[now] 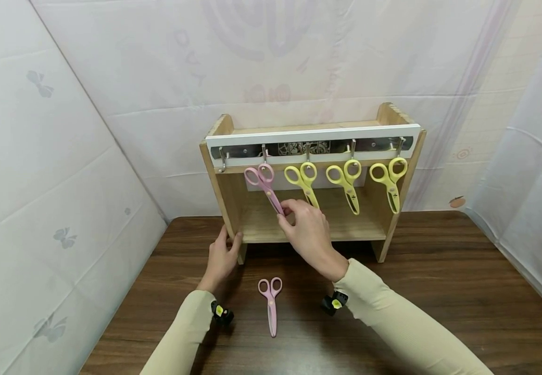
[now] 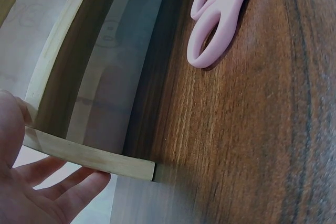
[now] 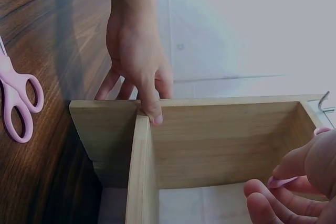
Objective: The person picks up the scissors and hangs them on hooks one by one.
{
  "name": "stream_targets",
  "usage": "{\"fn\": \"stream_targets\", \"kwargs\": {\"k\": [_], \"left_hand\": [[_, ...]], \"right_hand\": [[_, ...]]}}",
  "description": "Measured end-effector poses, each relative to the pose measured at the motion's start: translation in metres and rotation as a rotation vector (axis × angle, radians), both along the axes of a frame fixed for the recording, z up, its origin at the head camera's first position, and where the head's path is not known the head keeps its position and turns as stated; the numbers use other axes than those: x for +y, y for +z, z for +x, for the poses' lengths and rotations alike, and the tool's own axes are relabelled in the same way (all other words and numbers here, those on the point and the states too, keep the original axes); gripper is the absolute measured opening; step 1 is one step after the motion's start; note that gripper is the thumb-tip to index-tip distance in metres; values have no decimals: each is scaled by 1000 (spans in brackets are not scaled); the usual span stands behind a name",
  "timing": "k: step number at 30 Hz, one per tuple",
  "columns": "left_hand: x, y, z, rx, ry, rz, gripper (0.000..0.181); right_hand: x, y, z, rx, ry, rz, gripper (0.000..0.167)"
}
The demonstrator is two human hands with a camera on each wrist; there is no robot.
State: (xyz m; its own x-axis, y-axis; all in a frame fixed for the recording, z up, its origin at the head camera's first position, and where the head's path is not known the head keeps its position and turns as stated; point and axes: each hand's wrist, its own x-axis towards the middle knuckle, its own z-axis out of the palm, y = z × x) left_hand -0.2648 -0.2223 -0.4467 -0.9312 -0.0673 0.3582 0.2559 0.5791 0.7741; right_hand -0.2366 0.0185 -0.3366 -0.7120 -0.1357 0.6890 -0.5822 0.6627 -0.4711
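Observation:
My right hand (image 1: 308,232) pinches the blade end of pink scissors (image 1: 268,190) between thumb and fingers. The scissors slant handles-up, one loop at the second hook from the left; the hook's tip appears inside that loop. My left hand (image 1: 221,260) holds the lower left side panel of a small wooden shelf (image 1: 212,179), thumb on the inner side and fingers outside, as the left wrist view shows. A second pair of pink scissors (image 1: 272,307) lies on the table in front of the shelf, handles towards it.
A white hook rail (image 1: 252,139) runs along the shelf's top front. Yellow scissors (image 1: 304,179), more yellow scissors (image 1: 348,182) and a third yellow pair (image 1: 391,182) hang on its right-hand hooks. The leftmost hook (image 1: 222,160) is bare. Patterned sheeting (image 1: 158,130) stands behind the brown table (image 1: 439,271).

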Motion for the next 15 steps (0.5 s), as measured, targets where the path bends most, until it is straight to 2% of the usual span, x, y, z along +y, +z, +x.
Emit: {"fn": "stream_targets", "kwargs": {"k": [15], "left_hand": [[1, 2, 2, -5, 1, 3, 41]], "right_hand": [[1, 1, 1, -17, 6, 12, 12]]}}
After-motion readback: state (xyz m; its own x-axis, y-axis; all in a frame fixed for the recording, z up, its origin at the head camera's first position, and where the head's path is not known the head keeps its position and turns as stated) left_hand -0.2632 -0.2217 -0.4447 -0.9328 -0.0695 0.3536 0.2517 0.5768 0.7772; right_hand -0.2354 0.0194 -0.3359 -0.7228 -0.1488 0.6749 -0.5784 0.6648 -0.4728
